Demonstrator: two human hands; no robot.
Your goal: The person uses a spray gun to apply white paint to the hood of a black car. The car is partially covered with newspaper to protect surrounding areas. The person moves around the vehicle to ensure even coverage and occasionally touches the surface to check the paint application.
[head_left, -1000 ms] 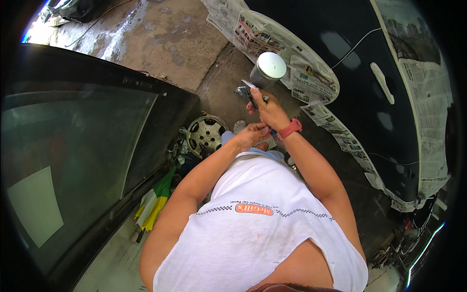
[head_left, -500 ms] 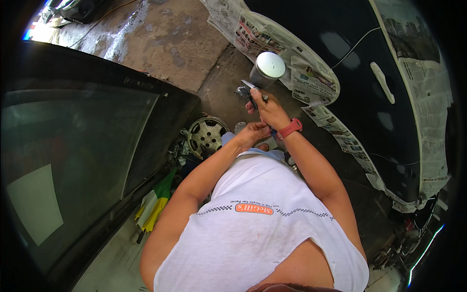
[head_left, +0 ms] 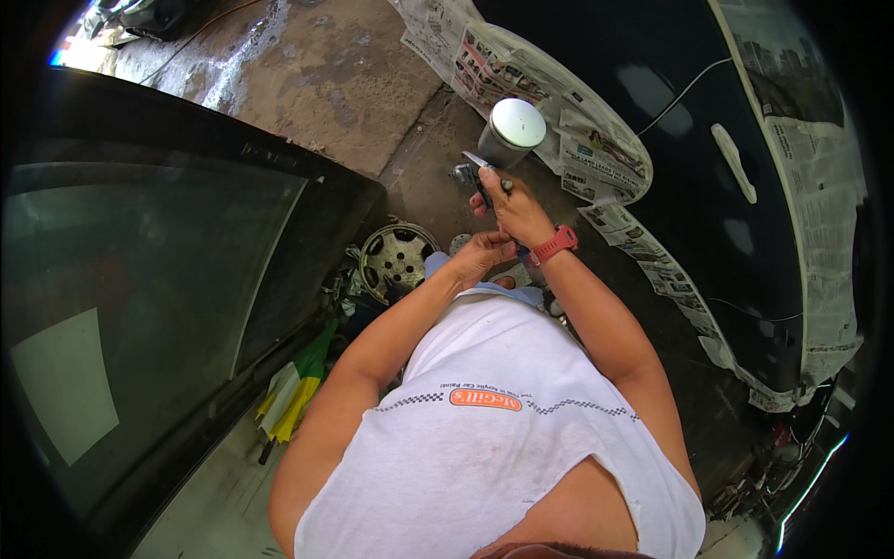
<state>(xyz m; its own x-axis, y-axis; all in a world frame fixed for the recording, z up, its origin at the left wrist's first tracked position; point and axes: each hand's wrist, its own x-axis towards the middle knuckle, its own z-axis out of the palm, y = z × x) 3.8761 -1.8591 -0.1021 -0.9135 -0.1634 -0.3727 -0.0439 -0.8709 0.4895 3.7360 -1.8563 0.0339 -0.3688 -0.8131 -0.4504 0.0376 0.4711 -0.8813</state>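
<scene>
My right hand point(head_left: 523, 214), with a red watch on its wrist, is closed around a spray gun point(head_left: 463, 173). The gun's metal nozzle end points left, and a pale lever-like piece sticks out above the fingers. Just beyond the hand stands a round grey cup point(head_left: 508, 140) with a whitish top, seemingly attached to the gun. Below the right palm, my left hand point(head_left: 479, 258) has its fingers pinched together by the gun's lower end. What those fingers grip is hidden.
At right is a dark car panel point(head_left: 689, 233) edged with taped newspaper point(head_left: 596, 149), with a pale door handle point(head_left: 733, 163). A dark door with glass point(head_left: 140, 270) fills the left. A wheel cover point(head_left: 399, 260) and a folded green-yellow umbrella point(head_left: 293, 396) lie low between.
Both hands keep nearly the same pose on the spray gun. The surroundings have shifted very slightly in the view.
</scene>
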